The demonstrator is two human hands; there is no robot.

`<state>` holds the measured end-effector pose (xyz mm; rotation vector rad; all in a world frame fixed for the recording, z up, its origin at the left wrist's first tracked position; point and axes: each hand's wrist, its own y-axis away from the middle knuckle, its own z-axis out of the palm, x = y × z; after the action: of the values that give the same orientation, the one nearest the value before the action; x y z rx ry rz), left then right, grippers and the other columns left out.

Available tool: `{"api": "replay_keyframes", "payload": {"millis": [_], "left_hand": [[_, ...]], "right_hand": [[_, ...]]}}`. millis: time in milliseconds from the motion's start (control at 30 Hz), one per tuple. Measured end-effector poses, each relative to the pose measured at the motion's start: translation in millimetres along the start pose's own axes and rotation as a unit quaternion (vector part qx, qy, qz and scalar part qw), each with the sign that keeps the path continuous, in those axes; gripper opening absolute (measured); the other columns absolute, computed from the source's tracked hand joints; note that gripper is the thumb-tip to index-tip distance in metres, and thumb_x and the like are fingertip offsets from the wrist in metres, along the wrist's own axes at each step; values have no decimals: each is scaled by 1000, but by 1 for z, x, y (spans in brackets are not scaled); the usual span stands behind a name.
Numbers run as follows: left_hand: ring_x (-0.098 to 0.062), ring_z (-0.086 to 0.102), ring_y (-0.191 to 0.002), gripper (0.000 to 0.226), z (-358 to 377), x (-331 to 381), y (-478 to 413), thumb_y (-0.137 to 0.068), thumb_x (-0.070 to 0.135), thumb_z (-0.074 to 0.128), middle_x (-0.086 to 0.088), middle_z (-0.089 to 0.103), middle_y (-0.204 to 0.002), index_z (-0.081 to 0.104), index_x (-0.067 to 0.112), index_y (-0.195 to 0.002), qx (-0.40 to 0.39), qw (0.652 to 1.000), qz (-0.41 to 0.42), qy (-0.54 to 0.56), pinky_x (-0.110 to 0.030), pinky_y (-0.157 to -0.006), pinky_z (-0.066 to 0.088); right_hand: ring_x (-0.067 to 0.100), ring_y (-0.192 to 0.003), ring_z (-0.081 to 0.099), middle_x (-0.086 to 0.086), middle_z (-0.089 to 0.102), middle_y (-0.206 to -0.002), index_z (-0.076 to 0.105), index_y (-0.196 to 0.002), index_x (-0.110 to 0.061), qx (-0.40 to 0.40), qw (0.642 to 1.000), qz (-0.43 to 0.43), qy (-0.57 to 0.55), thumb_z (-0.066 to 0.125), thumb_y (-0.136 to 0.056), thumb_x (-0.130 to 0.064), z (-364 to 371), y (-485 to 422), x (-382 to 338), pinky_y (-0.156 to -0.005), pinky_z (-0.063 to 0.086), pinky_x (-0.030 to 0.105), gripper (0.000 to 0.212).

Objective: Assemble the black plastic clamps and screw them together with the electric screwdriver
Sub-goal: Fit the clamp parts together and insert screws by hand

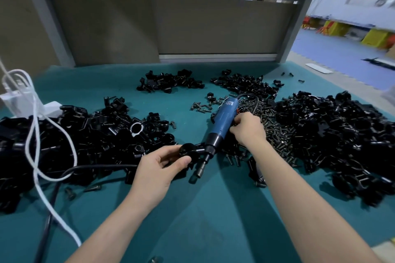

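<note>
My left hand (162, 166) grips a round black plastic clamp (188, 151) between thumb and fingers, just above the teal table (203, 220). The blue electric screwdriver (222, 121) lies tilted on the table, its black tip (201, 170) pointing toward me beside the clamp. My right hand (248, 129) rests against the screwdriver's right side, over a heap of dark screws (275, 128); its fingers are curled, and I cannot tell whether they pinch a screw or the tool.
Big piles of black clamp parts lie at the left (74, 139) and right (342, 134), smaller ones at the back (171, 82). A white cable (36, 156) and a black cable (100, 167) cross the left side. Grey partition panels stand behind the table.
</note>
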<state>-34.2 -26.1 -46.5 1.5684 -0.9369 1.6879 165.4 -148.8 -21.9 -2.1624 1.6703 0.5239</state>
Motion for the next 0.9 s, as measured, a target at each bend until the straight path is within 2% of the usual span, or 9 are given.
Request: {"api": "replay_keyframes", "payload": {"millis": [100, 167, 233, 333, 467, 600, 733, 800, 900], "left_hand": [[-5, 71, -82, 27, -1, -1, 0, -79, 6, 74, 14, 75, -88, 72, 31, -88, -3, 1000, 4, -9, -8, -69, 50], [-6, 70, -84, 27, -2, -1, 1, -79, 7, 75, 13, 75, -89, 72, 32, -87, -5, 1000, 6, -14, -9, -70, 49], [-5, 70, -83, 28, -2, -2, 1, -79, 7, 75, 13, 75, -89, 73, 34, -85, -3, 1000, 9, -16, -8, -70, 49], [-4, 70, -82, 30, -2, -3, -1, -78, 5, 76, 13, 75, -88, 73, 34, -82, -4, 1000, 11, -16, -9, -70, 50], [1, 69, -81, 27, -2, -4, -3, -77, 4, 76, 13, 75, -85, 72, 30, -83, -6, 1000, 16, -13, -8, -71, 49], [0, 68, -83, 26, -2, -5, -3, -78, 5, 75, 12, 75, -87, 72, 30, -85, -11, 1000, 19, -15, -10, -74, 50], [-1, 68, -83, 28, -2, -4, -2, -78, 3, 74, 11, 75, -88, 73, 30, -85, -12, 999, 24, -20, -11, -73, 50], [-4, 69, -83, 29, -3, -4, -1, -78, 2, 74, 9, 76, -88, 73, 30, -86, -8, 1000, 20, -15, -12, -73, 51], [0, 69, -81, 28, -5, -3, 0, -77, 5, 75, 17, 74, -86, 71, 31, -87, 6, 999, 19, -26, -7, -69, 48]], "right_hand": [[14, -59, 52, 1, 59, -74, 65, -116, -12, 27, 989, -19, -144, 58, -90, -8, -7, 1, 9, -56, 44, 27, 27], [9, -50, 41, -2, 56, -65, 69, -109, -13, 71, 969, -34, -236, 55, -90, -5, -17, 6, 7, -47, 36, 21, 25], [8, -51, 46, -3, 63, -68, 73, -94, -17, 81, 947, -61, -305, 56, -87, -3, -31, 19, -2, -48, 40, 20, 23], [1, -55, 59, -8, 71, -70, 72, -84, -26, -10, 920, -144, -364, 64, -86, -3, -44, 51, -24, -57, 50, 15, 25], [1, -59, 57, -9, 68, -66, 74, -88, -20, -117, 906, -234, -334, 68, -84, 0, -38, 86, -42, -61, 48, 12, 21], [7, -71, 62, -4, 67, -73, 68, -84, -16, -146, 898, -241, -338, 71, -82, 1, -27, 96, -45, -72, 50, 19, 18], [5, -70, 63, -6, 67, -72, 67, -82, -15, -164, 892, -238, -347, 72, -81, 2, -21, 98, -42, -71, 50, 18, 18], [4, -68, 63, -9, 67, -69, 67, -80, -18, -148, 894, -229, -354, 73, -80, 1, -21, 96, -37, -70, 51, 19, 20], [1, -64, 61, -11, 67, -68, 67, -77, -23, -23, 937, -187, -295, 75, -80, -8, -23, 86, -19, -67, 51, 17, 17]]}}
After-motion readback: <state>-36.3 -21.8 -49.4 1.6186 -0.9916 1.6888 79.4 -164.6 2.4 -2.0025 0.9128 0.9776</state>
